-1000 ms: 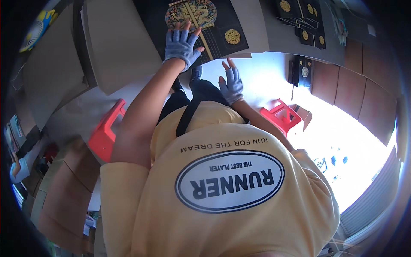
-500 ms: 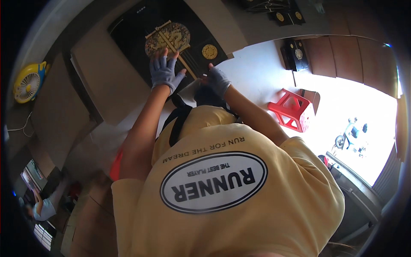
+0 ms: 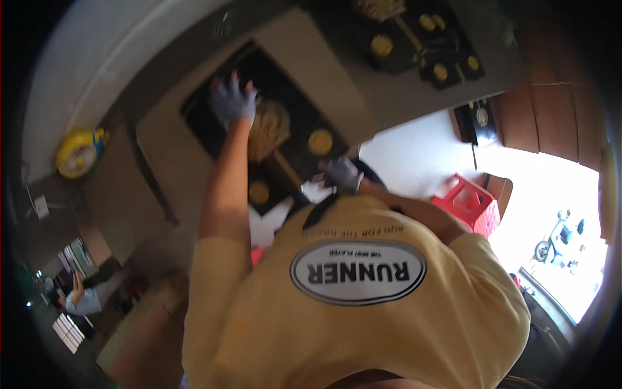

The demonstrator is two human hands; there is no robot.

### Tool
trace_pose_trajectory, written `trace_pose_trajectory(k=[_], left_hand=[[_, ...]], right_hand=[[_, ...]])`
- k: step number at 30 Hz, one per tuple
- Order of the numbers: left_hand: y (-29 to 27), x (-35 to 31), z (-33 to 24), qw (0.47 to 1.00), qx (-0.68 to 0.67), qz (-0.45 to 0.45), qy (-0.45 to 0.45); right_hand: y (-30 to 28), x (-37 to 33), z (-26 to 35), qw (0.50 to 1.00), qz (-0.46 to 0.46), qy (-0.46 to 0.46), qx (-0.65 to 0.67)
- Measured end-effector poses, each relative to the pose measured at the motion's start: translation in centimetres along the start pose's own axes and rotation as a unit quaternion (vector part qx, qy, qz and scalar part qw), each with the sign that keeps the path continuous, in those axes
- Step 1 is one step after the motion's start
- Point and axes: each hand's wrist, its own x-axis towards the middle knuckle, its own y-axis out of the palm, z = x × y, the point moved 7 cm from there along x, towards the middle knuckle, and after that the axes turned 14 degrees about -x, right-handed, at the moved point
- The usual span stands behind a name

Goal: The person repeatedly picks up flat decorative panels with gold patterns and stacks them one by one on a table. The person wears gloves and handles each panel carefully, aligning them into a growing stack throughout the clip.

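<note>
A black rectangular panel (image 3: 291,97) with gold decoration lies at a slant on the greyish-brown table. It bears a large round gold fan-like motif (image 3: 271,133) with a long gold stem and smaller gold medallions (image 3: 320,142). My left hand (image 3: 233,102), in a grey fingertip-less glove, reaches over the panel's far left part with its fingers spread and holds nothing. My right hand (image 3: 343,175), gloved alike, is close to my body by the panel's near right corner. Its fingers are blurred. Something whitish (image 3: 317,190) shows beside them; whether it is held is unclear.
More black and gold panels (image 3: 414,42) lie on the table at the far right. A red plastic stool (image 3: 468,202) stands on the right, near a bright doorway with a parked scooter (image 3: 558,240). A yellow fan (image 3: 79,153) is at the left. Another person (image 3: 83,299) is at the lower left.
My left hand has moved from the near edge of the fan motif to the panel's far left part. My right hand has drawn back toward my body. The whole view has shifted.
</note>
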Motion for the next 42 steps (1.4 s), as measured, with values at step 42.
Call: trace_pose_trajectory(k=[42], left_hand=[[13.2, 18.8, -41.6, 0.932, -0.257, 0.025, 0.256]], right_hand=[[-35.3, -0.3, 18.0, 0.606, -0.526, -0.238, -0.547]])
